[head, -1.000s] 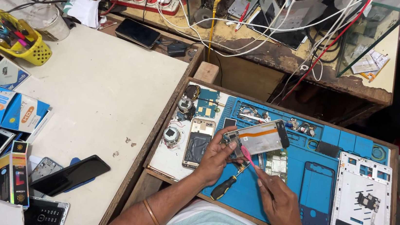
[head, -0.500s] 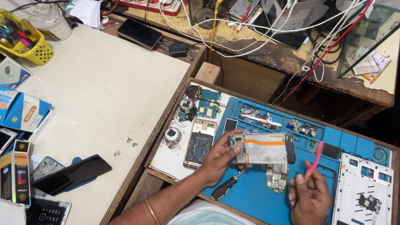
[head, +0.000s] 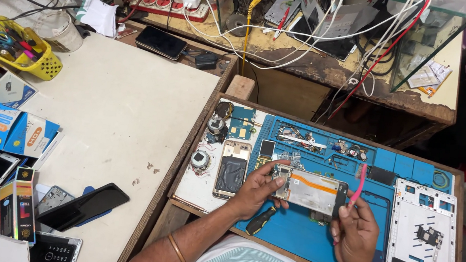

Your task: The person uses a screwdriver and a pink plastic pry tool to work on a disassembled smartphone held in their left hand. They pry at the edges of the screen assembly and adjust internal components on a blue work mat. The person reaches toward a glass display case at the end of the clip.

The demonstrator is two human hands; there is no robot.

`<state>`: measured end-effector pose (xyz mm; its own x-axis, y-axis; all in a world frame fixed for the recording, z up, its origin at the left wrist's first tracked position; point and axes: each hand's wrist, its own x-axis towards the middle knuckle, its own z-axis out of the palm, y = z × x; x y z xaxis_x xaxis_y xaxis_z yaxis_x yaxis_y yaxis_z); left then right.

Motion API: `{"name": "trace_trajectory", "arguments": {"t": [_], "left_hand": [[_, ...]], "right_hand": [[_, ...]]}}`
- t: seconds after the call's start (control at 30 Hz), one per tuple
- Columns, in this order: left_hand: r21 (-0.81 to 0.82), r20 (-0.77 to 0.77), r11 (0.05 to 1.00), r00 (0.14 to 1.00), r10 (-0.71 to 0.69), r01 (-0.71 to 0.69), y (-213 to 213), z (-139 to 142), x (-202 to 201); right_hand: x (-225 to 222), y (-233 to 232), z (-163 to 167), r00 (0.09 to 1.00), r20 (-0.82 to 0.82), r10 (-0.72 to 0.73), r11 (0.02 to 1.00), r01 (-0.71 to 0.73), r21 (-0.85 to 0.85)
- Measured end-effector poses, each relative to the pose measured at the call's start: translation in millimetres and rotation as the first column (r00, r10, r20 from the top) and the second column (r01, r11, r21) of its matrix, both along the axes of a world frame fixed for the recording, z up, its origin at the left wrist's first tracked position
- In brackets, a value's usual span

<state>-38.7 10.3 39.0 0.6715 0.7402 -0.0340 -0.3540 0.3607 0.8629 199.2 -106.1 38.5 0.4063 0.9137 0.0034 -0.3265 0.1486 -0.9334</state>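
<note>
Now, left to right:
Table: a pale work table (head: pixel 115 108) carries a yellow tool basket (head: pixel 21 53), blue boxes (head: pixel 5 126) and a black phone (head: pixel 84 207) lying flat.
Work mat: a blue mat (head: pixel 303 234) sits in a wooden tray, with a gold phone frame (head: pixel 232 169) near its left edge.
Left hand: the left hand (head: pixel 256 190) grips the left end of the opened phone (head: pixel 310 189), fingers curled around its edge, holding it just above the mat.
Screwdriver: a black-handled screwdriver (head: pixel 261 220) lies on the mat below that hand.
Right hand: the right hand (head: pixel 355 234) touches the phone's right end, fingers closed on a pink tool (head: pixel 357 186) that points up.
Far right: a white back panel (head: pixel 425 238) lies flat.
</note>
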Motion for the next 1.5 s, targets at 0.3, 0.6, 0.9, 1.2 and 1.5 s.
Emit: {"name": "trace_trajectory", "arguments": {"t": [0.3, 0.6, 0.9, 1.2, 1.5], "left_hand": [[-0.11, 0.062, 0.99, 0.994, 0.094, -0.086, 3, -8, 4], [-0.1, 0.095, 0.992, 0.992, 0.081, -0.071, 1, -8, 3], [-0.017, 0.042, 0.999, 0.998, 0.052, -0.052, 0, -3, 4], [0.095, 0.011, 0.995, 1.0, -0.008, 0.007, -5, 7, 1], [0.28, -0.081, 0.953, 0.986, 0.147, -0.119, -12, 4, -1]], "right_hand": [[-3, 0, -1, 0.994, 0.093, 0.063, 0.996, -0.056, -0.071], [-9, 1, 7, 0.99, 0.123, 0.065, 0.993, -0.052, -0.104], [-6, 0, 0, 0.993, 0.097, 0.059, 0.996, -0.052, -0.071], [-7, 1, 6, 0.995, 0.09, 0.049, 0.995, -0.041, -0.092], [-11, 0, 4, 0.992, 0.079, 0.099, 0.989, -0.089, -0.118]]}}
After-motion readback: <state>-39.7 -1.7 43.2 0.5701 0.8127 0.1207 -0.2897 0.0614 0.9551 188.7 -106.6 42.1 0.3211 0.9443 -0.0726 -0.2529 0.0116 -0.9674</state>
